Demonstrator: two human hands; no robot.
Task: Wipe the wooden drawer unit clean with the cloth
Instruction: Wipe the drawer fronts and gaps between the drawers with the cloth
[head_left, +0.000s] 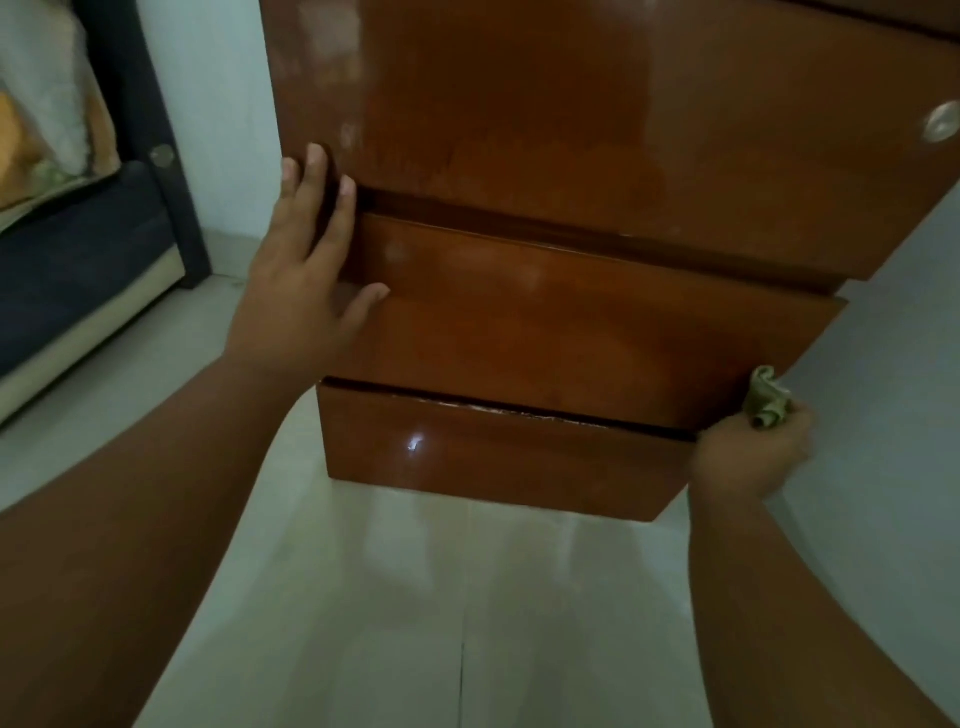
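The wooden drawer unit (545, 218) stands on the pale floor (415, 613) in front of me, its glossy brown front showing three drawer fronts stacked one over another, with dark gaps between them. The top front carries a round pale knob (941, 128) near its right edge. The middle drawer front (571, 322) juts forward of the one above.

My right hand (748, 457) is at the right end of the gap between the middle and bottom fronts, fingers curled shut around a bunched greenish cloth (769, 397); the cloth pokes out above my knuckles and touches the lower right corner of the middle front.

My left hand (306, 270) lies flat and spread against the unit's left edge, holding nothing. Its fingertips (316, 156) reach up onto the lower left corner of the top front, and my thumb rests across the left end of the middle front.

A white glint sits on the bottom front (467, 457). Off to the left, well apart from the unit, is a dark-framed piece of furniture (171, 156) with cushions against the light wall (208, 78).
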